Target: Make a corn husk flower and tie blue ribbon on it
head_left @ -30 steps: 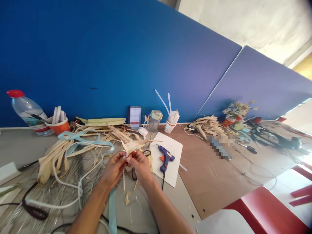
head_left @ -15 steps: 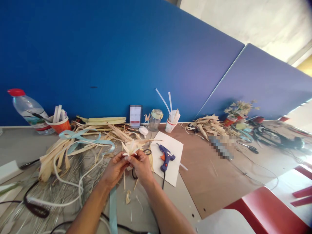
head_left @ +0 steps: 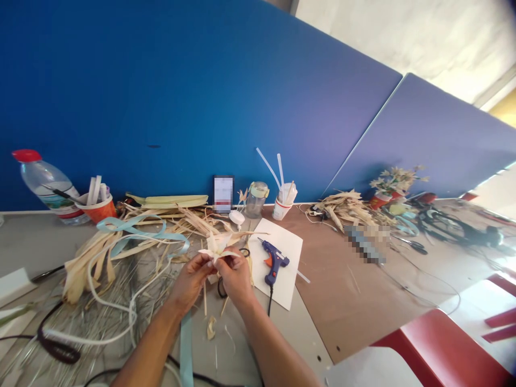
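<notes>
Both my hands meet above the table's middle around a small pale flower of dried husk strips (head_left: 216,246). My left hand (head_left: 192,279) pinches it from the left, fingers closed. From the right, my right hand (head_left: 235,275) grips its base, fingers curled. Its pointed petals stick up above my fingertips. Black scissors (head_left: 243,251) lie partly hidden behind my right hand. A blue glue gun (head_left: 274,260) rests on a white sheet (head_left: 288,252) just right of my hands.
Husk strips and pale blue ribbon (head_left: 133,230) litter the left of the table. A water bottle (head_left: 46,185) and an orange cup (head_left: 97,207) stand at back left, a jar (head_left: 256,199) and a cup of glue sticks (head_left: 284,201) at the blue partition. Red chair (head_left: 435,349) at right.
The husk flower has turned a little in my fingers and its petals spread wider. My hands stayed in the same place.
</notes>
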The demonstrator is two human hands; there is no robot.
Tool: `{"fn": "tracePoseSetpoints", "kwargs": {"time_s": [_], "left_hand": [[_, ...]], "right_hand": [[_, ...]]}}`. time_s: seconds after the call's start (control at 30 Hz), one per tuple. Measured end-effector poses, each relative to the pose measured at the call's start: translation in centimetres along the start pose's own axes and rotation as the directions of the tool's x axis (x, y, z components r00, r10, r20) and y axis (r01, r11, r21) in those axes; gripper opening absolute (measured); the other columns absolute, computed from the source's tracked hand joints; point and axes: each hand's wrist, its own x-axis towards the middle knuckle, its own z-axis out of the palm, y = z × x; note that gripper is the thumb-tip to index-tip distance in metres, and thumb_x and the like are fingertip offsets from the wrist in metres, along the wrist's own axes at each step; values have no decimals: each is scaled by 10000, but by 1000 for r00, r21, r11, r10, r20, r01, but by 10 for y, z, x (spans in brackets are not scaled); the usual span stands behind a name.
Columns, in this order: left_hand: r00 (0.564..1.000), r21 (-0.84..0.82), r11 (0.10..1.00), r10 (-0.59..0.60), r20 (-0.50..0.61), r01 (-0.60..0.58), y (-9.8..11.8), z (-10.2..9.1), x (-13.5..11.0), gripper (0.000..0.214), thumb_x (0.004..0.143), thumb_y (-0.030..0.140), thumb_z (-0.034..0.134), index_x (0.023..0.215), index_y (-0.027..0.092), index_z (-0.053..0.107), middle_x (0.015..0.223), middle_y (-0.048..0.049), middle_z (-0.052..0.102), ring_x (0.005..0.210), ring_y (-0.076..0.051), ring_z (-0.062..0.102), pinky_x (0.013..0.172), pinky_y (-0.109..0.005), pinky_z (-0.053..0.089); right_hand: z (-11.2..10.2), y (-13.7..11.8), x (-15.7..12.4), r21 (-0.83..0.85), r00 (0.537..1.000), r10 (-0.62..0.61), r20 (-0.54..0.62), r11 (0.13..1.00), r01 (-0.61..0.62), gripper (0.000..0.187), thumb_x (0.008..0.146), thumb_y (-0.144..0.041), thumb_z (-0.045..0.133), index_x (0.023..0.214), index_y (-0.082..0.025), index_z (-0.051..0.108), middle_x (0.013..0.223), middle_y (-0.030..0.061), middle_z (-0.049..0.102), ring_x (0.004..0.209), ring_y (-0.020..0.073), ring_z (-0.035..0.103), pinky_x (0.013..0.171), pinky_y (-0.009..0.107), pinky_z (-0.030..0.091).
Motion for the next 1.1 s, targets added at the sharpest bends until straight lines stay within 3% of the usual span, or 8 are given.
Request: {"fn": "tracePoseSetpoints", "kwargs": {"time_s": [0.3,0.43,0.6,0.7,0.9,1.1], "left_hand": [[993,35,996,80,-86,-77,7,4,-1,211,572,226,781,752,180,679,763,-7,664,752,-162,582,754,-271,457],[986,76,989,134,-95,-127,3,1,0,191,604,230,767,765,181,676,775,-10,659,764,-162,577,768,-268,444],[974,58,983,180,-134,-174,-1,-4,2,156,650,289,754,745,194,675,707,7,632,705,-142,557,718,-253,442],[977,-18,989,144,-157,-149,3,-3,-1,186,642,329,765,735,196,674,721,5,628,708,-135,551,705,-243,448],[995,-113,989,94,20,-91,12,-1,-8,280,647,401,756,817,186,697,771,-30,631,693,-143,540,673,-246,460],[993,-85,991,99,-65,-104,17,2,-8,340,551,450,802,770,211,700,712,-27,640,678,-179,565,665,-280,469]], "right_hand": [[-8,5,0,-202,964,-265,33,943,266,129,720,-167,548,842,-210,551,890,33,588,724,145,539,635,253,434],[-10,5,-1,-365,945,-325,27,877,312,188,731,-112,491,881,-206,554,814,28,598,651,140,528,612,261,421],[-12,4,-1,-478,893,-450,-10,787,391,126,732,-110,495,810,-206,518,771,14,553,651,139,503,620,261,413],[-12,5,-1,-488,877,-480,-19,770,411,130,724,-99,498,797,-207,506,763,8,537,652,138,495,618,257,406],[-13,9,0,-512,874,-485,10,749,421,148,726,-84,476,801,-210,495,768,14,527,667,145,485,620,265,398],[-13,10,-1,-513,878,-470,93,733,447,149,738,-83,469,808,-211,498,783,24,539,682,151,500,623,270,405]]}}
